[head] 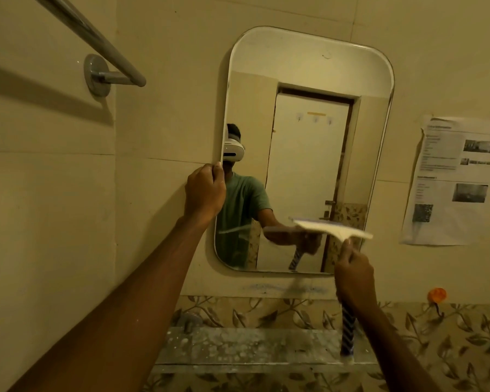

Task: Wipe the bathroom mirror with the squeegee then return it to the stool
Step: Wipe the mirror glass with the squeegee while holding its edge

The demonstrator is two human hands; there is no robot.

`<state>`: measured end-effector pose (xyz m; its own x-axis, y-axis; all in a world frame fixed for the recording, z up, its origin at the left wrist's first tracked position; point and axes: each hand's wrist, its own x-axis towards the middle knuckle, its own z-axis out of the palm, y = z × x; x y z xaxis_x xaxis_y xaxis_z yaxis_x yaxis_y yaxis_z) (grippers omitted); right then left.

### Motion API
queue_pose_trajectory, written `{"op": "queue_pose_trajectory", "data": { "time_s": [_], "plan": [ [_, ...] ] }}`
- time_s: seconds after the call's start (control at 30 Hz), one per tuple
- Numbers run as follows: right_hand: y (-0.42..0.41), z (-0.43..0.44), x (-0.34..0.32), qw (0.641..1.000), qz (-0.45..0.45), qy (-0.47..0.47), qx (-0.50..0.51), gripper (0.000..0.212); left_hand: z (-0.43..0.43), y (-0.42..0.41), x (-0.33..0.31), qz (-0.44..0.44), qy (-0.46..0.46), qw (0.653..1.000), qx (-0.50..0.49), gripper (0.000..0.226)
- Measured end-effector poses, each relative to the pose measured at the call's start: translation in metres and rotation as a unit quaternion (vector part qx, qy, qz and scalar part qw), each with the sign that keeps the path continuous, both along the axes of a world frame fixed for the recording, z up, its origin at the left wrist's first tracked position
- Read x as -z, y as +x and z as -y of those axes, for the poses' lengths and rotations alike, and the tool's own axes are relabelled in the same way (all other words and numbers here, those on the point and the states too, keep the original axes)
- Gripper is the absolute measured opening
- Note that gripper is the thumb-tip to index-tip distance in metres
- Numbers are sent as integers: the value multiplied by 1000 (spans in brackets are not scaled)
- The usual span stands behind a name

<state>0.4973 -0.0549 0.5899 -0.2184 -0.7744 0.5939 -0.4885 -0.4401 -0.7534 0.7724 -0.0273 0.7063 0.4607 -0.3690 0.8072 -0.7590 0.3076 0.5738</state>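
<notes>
The left hand (205, 190) curls its grip around the left edge of the mirror (309, 80), likely to steady the glass against the wall while the other hand works. The right hand (355, 278) is closed tight around the neck of the squeegee (334, 230), just below the blade, with the striped handle running down out of the fist toward the shelf (252, 346) beneath. The pale blade lies roughly level across the lower right part of the mirror and looks blurred, so it seems to be mid-stroke; whether the rubber edge actually touches the glass cannot be told. Gripping close to the head gives firmer pressure and control over the blade angle. A faint streak shows on the lower left of the glass. The wiping seems well under way. The stool is not in view, so the return step remains undone.
</notes>
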Motion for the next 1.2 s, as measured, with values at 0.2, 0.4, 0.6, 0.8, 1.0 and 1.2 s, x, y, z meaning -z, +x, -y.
{"op": "queue_pose_trajectory", "data": {
  "time_s": [0.2, 0.4, 0.6, 0.8, 1.0, 1.2],
  "plan": [
    [-7, -15, 5, 999, 0, 51, -15, 53, -5, -5, 0, -8, -8, 1000, 9, 40],
    [-16, 1, -89, 999, 14, -34, -32, 57, -6, -6, 0, -14, -13, 1000, 11, 39],
    [3, 2, -8, 1000, 13, -26, -7, 49, -2, -3, 3, -23, -16, 999, 31, 38],
    [15, -21, -4, 1000, 2, 16, -20, 50, -7, -2, 2, -19, -22, 999, 36, 41],
    [52, -22, -98, 995, -15, -83, -44, 51, -12, 2, 0, -28, 3, 998, 63, 41],
    [82, -44, 9, 998, -27, 2, -58, 43, -12, 8, -2, -47, 34, 994, 97, 39]
  ]
}}
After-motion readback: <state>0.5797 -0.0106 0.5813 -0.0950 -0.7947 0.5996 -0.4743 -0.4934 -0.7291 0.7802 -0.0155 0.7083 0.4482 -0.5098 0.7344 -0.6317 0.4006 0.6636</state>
